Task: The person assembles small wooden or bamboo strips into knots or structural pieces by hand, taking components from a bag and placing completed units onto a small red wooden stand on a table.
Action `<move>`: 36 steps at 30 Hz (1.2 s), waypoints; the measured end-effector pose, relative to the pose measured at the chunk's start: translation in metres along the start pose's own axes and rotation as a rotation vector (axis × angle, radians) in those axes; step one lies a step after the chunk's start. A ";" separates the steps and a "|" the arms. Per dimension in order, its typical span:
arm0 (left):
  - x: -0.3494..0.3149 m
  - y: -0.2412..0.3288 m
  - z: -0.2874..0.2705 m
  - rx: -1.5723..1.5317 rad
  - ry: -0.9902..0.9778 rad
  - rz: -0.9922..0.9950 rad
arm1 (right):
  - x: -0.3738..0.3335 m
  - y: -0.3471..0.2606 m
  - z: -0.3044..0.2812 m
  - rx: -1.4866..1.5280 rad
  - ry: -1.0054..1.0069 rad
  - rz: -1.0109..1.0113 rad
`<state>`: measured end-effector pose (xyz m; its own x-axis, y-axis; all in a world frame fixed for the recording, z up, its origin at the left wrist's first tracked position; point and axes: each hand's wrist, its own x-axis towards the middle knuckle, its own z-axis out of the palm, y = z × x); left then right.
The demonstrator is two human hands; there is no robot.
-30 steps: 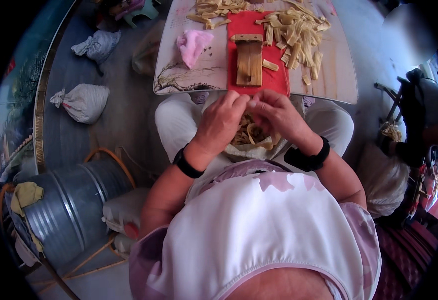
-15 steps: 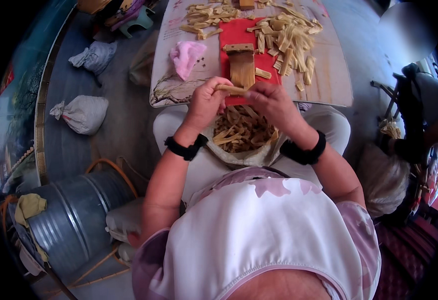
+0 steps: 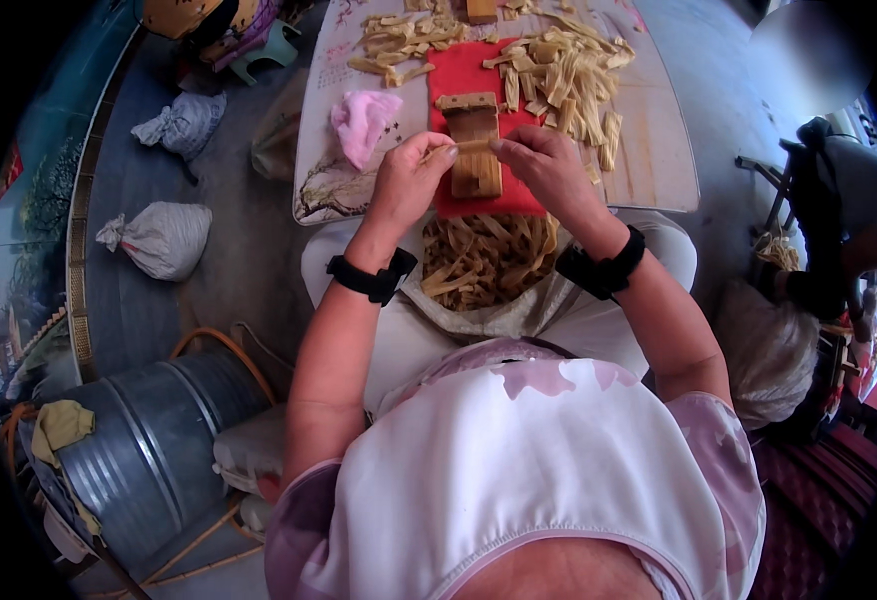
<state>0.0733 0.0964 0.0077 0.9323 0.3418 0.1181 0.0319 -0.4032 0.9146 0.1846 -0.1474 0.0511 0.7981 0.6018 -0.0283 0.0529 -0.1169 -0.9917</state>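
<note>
My left hand (image 3: 411,178) and my right hand (image 3: 553,172) are both closed, pinching opposite ends of a pale yellow strip (image 3: 476,146). Stretched crosswise between my fingertips, the strip is over a wooden block tool (image 3: 477,182) with a raised crossbar (image 3: 467,101) at its far end. Whether the strip touches the wood I cannot tell. Under the tool lies a red cloth (image 3: 452,68). Between my knees, below my hands, an open sack (image 3: 474,322) holds many brownish-yellow strips (image 3: 489,262).
More pale strips are heaped on the table (image 3: 654,160) at the far right (image 3: 569,80) and far left (image 3: 404,35). A pink cloth (image 3: 361,125) lies left of the tool. Tied sacks (image 3: 169,240) and a metal drum (image 3: 164,440) stand on the floor to the left.
Both hands have moved away from me, carrying the strip from the tool's near end to over its middle. The strip lies straighter across, and more of the sack's contents shows.
</note>
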 end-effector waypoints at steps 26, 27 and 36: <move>-0.131 0.061 0.038 -1.178 -0.100 -0.637 | -0.109 -0.013 0.050 0.107 -0.276 -0.245; -0.133 0.052 0.042 -1.177 -0.089 -0.645 | -0.105 -0.010 0.051 0.220 -0.291 -0.130; -0.133 0.075 0.033 -0.037 -0.075 -0.038 | -0.075 -0.005 0.042 -0.136 -0.078 -0.374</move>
<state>-0.0365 -0.0071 0.0477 0.9549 0.2916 0.0551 0.0558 -0.3588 0.9317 0.0993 -0.1586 0.0531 0.6613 0.6801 0.3165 0.4140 0.0210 -0.9101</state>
